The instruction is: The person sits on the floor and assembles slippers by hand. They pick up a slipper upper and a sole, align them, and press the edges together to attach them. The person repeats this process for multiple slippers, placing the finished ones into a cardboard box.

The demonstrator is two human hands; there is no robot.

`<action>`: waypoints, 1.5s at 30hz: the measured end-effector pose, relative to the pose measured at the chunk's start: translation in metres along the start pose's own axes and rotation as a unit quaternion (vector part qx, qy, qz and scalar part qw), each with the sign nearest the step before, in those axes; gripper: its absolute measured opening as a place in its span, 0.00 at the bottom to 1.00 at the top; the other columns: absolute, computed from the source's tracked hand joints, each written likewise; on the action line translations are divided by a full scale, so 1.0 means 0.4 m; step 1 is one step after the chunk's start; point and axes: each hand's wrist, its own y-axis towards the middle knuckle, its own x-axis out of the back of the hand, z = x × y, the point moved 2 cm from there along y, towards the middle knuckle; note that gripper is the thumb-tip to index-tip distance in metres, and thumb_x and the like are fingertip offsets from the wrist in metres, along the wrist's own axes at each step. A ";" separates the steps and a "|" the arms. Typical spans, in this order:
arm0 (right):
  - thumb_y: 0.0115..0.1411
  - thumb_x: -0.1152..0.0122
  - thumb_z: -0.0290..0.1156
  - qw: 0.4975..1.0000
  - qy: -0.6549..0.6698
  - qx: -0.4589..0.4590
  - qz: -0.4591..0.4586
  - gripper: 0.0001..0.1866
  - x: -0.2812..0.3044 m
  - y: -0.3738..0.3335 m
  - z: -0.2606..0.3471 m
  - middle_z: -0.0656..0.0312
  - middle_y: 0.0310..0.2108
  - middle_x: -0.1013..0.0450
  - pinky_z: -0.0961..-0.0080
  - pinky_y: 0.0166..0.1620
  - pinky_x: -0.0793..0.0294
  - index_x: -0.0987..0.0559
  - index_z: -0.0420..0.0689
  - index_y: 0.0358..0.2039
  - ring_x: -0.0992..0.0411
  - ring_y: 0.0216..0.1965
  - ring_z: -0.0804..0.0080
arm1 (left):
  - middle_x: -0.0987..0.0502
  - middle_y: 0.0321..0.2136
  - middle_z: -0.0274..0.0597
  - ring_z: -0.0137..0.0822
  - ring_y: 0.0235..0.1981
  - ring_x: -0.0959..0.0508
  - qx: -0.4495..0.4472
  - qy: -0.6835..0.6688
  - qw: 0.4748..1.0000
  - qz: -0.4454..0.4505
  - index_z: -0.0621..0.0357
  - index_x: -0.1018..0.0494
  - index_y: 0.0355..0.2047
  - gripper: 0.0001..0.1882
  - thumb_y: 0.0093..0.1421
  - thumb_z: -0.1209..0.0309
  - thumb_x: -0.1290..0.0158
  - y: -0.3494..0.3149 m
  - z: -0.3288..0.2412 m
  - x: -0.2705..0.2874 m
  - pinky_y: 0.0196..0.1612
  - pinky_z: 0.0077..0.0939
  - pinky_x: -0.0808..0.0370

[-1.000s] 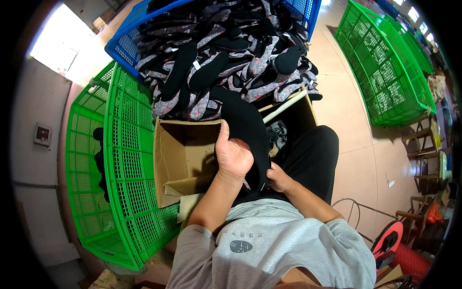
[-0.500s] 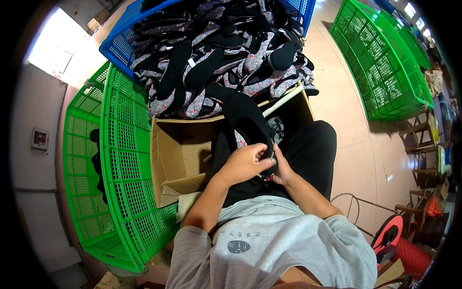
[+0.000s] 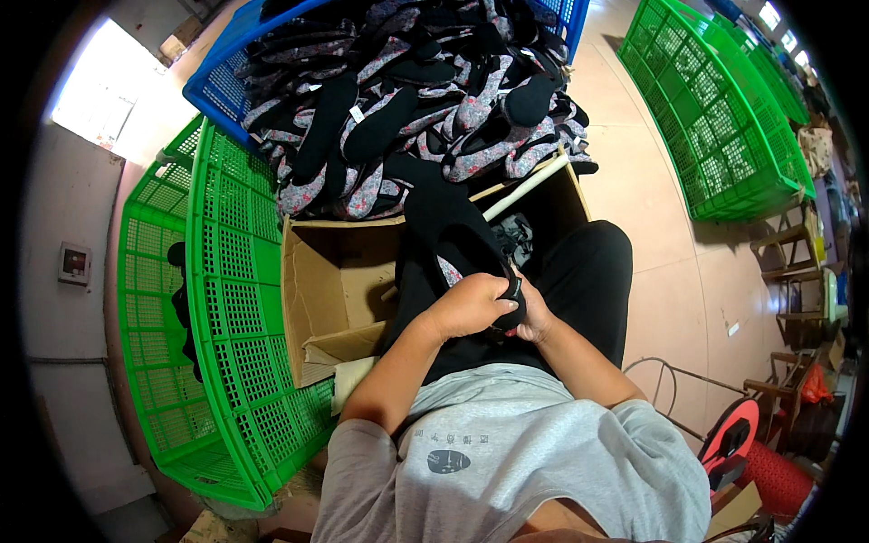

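Note:
A black cloth shoe (image 3: 439, 204) with grey-and-red floral fabric showing in its opening lies lengthwise over my lap, its far end touching the pile. My left hand (image 3: 469, 304) is closed on the near end of the shoe, thumb on top and fingers folded over the edge. My right hand (image 3: 536, 313) grips the same end from the right side, its fingers partly hidden behind the fabric. Beyond it, a heap of similar black and floral shoes (image 3: 380, 127) fills a blue plastic crate (image 3: 217, 86).
An open cardboard box (image 3: 312, 290) stands in front of me, with a white tube (image 3: 525, 188) across its right side. Green mesh crates (image 3: 240, 317) stand close on my left, and another green crate (image 3: 715, 118) is at the far right. Wooden stools (image 3: 792, 271) line the right.
My left hand has shifted slightly right and down and closed on the shoe's near end. The shoe has tilted, and its far part has moved a little left.

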 end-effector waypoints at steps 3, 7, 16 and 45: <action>0.68 0.52 0.56 1.000 -0.010 0.011 -0.001 0.25 -0.019 -0.009 0.012 0.57 0.39 0.22 0.71 0.41 0.19 0.23 0.45 0.46 0.21 0.39 0.69 | 0.19 0.34 0.52 0.39 0.36 0.20 0.016 -0.037 0.999 0.023 0.67 0.24 0.40 0.10 0.60 0.75 0.45 0.013 0.016 0.000 0.45 0.32 0.26; 0.69 0.52 0.54 0.999 -0.033 0.012 -0.026 0.24 -0.009 -0.001 0.021 0.58 0.41 0.23 0.71 0.42 0.19 0.24 0.46 0.49 0.22 0.40 0.70 | 0.19 0.35 0.47 0.33 0.38 0.21 0.070 -0.112 0.990 0.043 0.69 0.24 0.42 0.10 0.61 0.76 0.46 0.030 0.026 0.003 0.47 0.29 0.26; 0.69 0.53 0.55 0.998 -0.042 0.014 -0.033 0.26 -0.003 0.002 0.032 0.57 0.42 0.22 0.69 0.44 0.20 0.24 0.46 0.49 0.22 0.40 0.68 | 0.20 0.38 0.40 0.29 0.41 0.23 0.090 -0.226 0.968 0.069 0.68 0.25 0.43 0.11 0.59 0.81 0.48 0.030 0.044 0.002 0.49 0.25 0.27; 0.65 0.48 0.59 0.999 -0.040 0.028 -0.002 0.26 -0.069 -0.022 0.041 0.60 0.36 0.22 0.72 0.41 0.21 0.22 0.46 0.42 0.22 0.37 0.70 | 0.22 0.40 0.54 0.56 0.41 0.21 0.026 0.023 0.985 -0.167 0.54 0.42 0.62 0.38 0.51 0.74 0.39 -0.065 -0.068 -0.023 0.44 0.44 0.24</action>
